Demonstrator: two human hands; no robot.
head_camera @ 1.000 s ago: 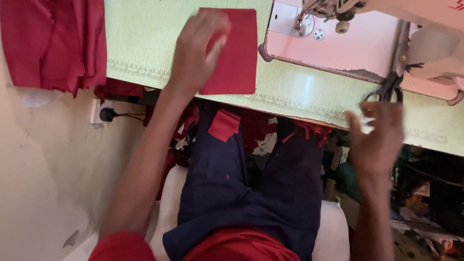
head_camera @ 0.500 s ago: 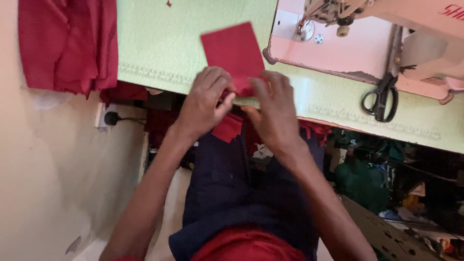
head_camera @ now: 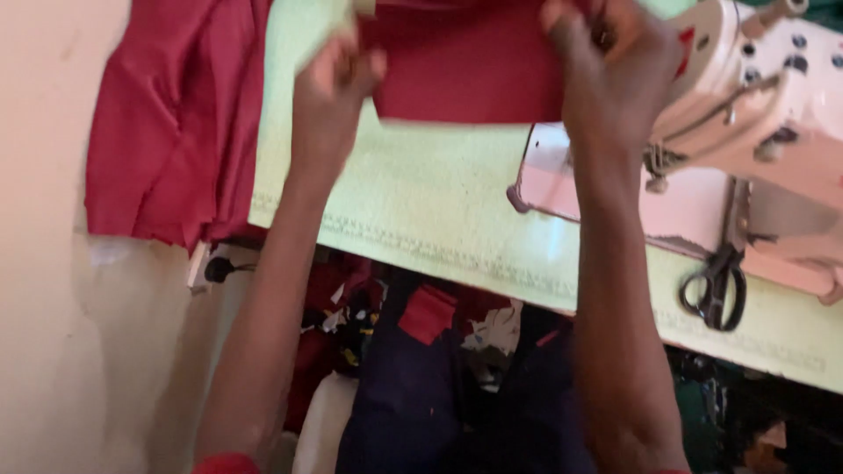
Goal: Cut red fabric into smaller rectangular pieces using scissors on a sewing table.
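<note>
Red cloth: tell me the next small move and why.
Probably lay the red cloth flat on the green table left of the sewing machine. Both hands, left and right, grip its edges, holding it up over the table.

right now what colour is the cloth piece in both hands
Dark red, plain, seen in the head view: cloth piece.

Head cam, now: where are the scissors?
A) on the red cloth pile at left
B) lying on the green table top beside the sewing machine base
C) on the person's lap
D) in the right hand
B: the scissors lie flat on the green table top by the sewing machine base, while both hands hold the red fabric piece.
</note>
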